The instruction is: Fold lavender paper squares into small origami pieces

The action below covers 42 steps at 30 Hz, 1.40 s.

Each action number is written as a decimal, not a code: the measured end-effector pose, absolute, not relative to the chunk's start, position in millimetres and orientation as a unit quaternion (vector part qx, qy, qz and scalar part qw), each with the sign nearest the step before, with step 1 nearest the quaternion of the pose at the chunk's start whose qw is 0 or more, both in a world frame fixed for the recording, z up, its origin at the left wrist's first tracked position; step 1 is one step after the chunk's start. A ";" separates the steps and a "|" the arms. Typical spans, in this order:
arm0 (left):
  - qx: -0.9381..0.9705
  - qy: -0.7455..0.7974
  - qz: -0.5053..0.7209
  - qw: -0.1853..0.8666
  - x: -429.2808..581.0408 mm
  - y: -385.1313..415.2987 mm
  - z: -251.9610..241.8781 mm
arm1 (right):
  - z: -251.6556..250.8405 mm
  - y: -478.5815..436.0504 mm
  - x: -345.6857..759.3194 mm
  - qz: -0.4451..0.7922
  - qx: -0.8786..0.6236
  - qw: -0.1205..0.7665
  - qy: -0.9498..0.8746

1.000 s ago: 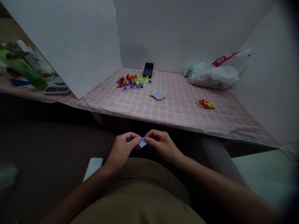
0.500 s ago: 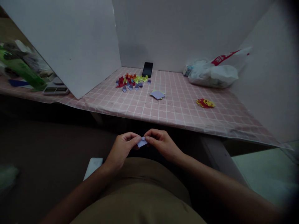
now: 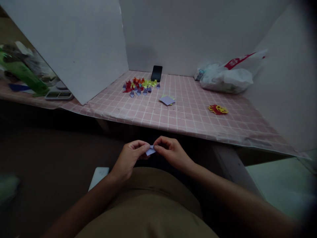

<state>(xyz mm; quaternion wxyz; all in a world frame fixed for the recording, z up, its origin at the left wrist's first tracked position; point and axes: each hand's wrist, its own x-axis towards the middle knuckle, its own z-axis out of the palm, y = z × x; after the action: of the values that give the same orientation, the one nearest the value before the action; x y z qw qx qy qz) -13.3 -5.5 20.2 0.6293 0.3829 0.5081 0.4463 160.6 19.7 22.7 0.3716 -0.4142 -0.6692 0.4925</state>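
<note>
A small piece of lilac origami paper [image 3: 150, 151] is pinched between my two hands, above my lap and in front of the table edge. My left hand [image 3: 130, 157] grips its left side between thumb and fingers. On the opposite side, my right hand [image 3: 173, 152] holds the paper's right end the same way. A folded strip shows along the top of the sheet; the fingers cover its ends. Beyond the hands, a small stack of lilac and yellow paper squares [image 3: 167, 100] lies on the table. Folded paper pieces [image 3: 138, 86] in red, orange, yellow and lilac are clustered behind it.
The table [image 3: 188, 122] has a pink checked cover. On it are a black phone [image 3: 157, 73], a white plastic bag [image 3: 226, 79] and a red and yellow bundle [image 3: 218, 109]. White panels [image 3: 99, 49] enclose it. A white device [image 3: 99, 177] lies left of my lap.
Almost nothing differs. Both hands keep their pinch on the lilac paper, which has tilted very slightly.
</note>
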 end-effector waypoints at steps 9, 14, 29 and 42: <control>0.366 0.513 0.445 0.636 -9.9 -7.1 23.9 | 23.2 19.9 161.1 0.531 -0.411 0.368 -0.643; 0.363 0.515 0.448 0.635 -8.8 -7.3 27.1 | 21.5 20.7 161.2 0.569 -0.405 0.369 -0.614; 0.368 0.498 0.454 0.641 -10.7 -7.2 23.7 | 20.4 21.5 161.3 0.533 -0.392 0.384 -0.644; 0.360 0.496 0.446 0.653 -9.0 -6.0 20.9 | 17.1 21.3 162.8 0.424 -0.366 0.412 -0.719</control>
<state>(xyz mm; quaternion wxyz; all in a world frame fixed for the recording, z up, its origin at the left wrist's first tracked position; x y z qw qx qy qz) -9.0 -6.0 20.9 0.6528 0.3597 0.4957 0.4459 162.8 21.3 17.1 0.4118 -0.3659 -0.7188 0.4242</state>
